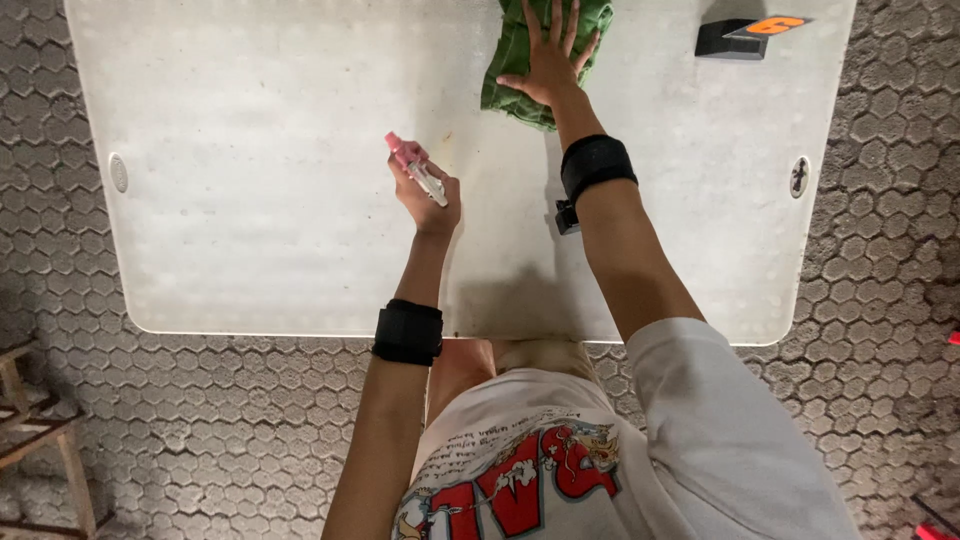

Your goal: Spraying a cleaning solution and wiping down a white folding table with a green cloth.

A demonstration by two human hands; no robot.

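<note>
My right hand (pixel 549 62) lies flat with fingers spread on a green cloth (pixel 512 68) at the far edge of a white plastic table (pixel 250 200). My left hand (pixel 428 195) grips a small spray bottle (pixel 418 168) with a pink top, held just above the table's middle, nozzle pointing left and away. Both wrists wear black bands.
A black block with an orange top (pixel 745 36) stands at the table's far right. The table sits on a floor of grey hexagonal paving (pixel 880 300). A wooden frame (pixel 40 430) is at the lower left, and red bits (pixel 935 530) show at the lower right edge.
</note>
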